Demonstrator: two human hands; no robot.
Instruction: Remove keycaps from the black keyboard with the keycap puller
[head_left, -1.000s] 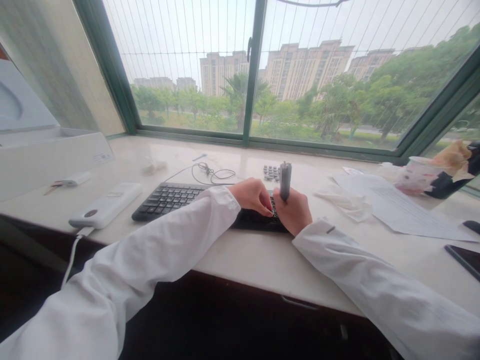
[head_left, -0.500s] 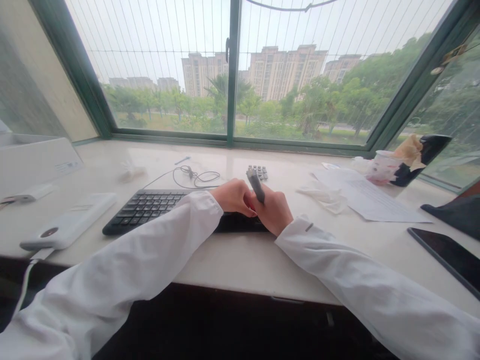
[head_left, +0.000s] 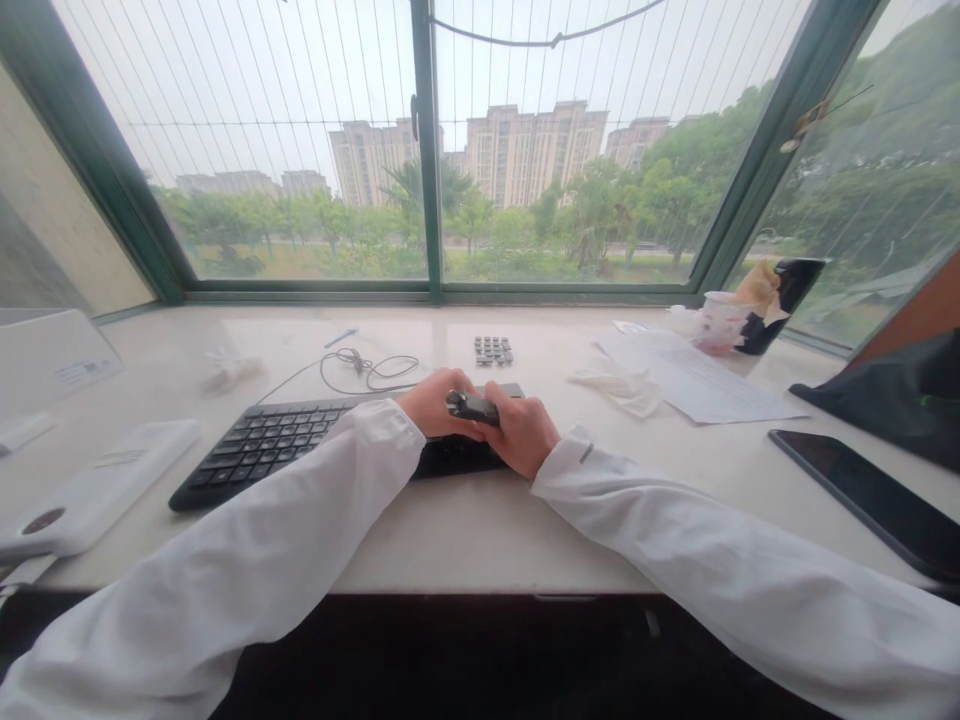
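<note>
Your left hand (head_left: 435, 405) and right hand (head_left: 523, 432) meet above the right part of a black keyboard (head_left: 255, 450). Both are closed around a dark cylindrical tool (head_left: 472, 407), which lies crosswise between them; your fingers are curled narrowly on it, and its exact kind cannot be confirmed from this view. The keyboard sits on a pale stone sill (head_left: 450, 540). Loose keycaps (head_left: 493, 350) lie just beyond your hands, and a thin tangled cable (head_left: 367, 370) lies beyond the keyboard's left half. You have a white power bank (head_left: 97, 490) at left. At right are a crumpled white tissue (head_left: 619, 392), printed papers (head_left: 697, 375), a black phone (head_left: 870, 500) and, at the far right, a patterned paper cup (head_left: 721, 322).
</note>
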